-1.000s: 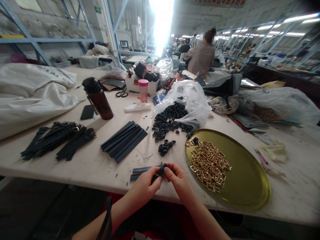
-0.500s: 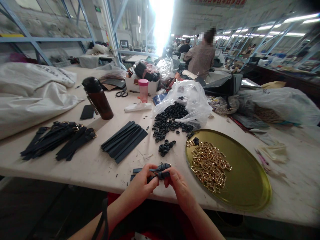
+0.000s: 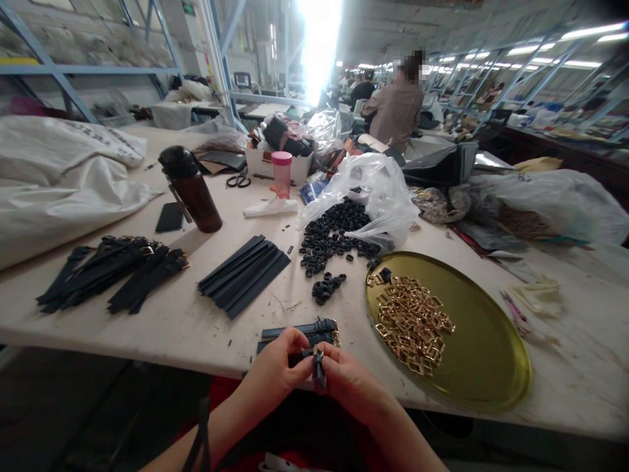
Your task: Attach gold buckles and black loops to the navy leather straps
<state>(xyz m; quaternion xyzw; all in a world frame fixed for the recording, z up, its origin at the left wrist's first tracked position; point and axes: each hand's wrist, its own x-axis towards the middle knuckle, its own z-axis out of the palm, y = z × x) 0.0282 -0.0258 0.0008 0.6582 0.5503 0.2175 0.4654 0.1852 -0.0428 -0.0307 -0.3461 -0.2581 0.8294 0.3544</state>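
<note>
A dark strap (image 3: 320, 375) with a bit of gold metal is pinched between both hands at the table's front edge. My left hand (image 3: 281, 364) is closed on its left part, thumb and fingers pressed together. From the right, the fingertips of my right hand (image 3: 351, 381) grip it by the gold piece, and a short dark end points down towards me. Much of the strap is hidden by the fingers. Just beyond them lie finished-looking buckled straps (image 3: 295, 330), their gold buckles at the right end.
A gold tray (image 3: 486, 341) at right carries a heap of gold buckles (image 3: 413, 321). Small black loops (image 3: 329, 239) spill from a plastic bag (image 3: 373, 190). Flat dark strips (image 3: 246, 275) lie left of centre, beside buckled strap bundles (image 3: 108, 269). A brown bottle (image 3: 196, 196) stands behind. Ahead, a person (image 3: 398, 108) faces away.
The strap in my hands has turned: its dark end lay sideways between them and now points down towards me. Gold metal shows at my fingertips. Both hands have come slightly closer together.
</note>
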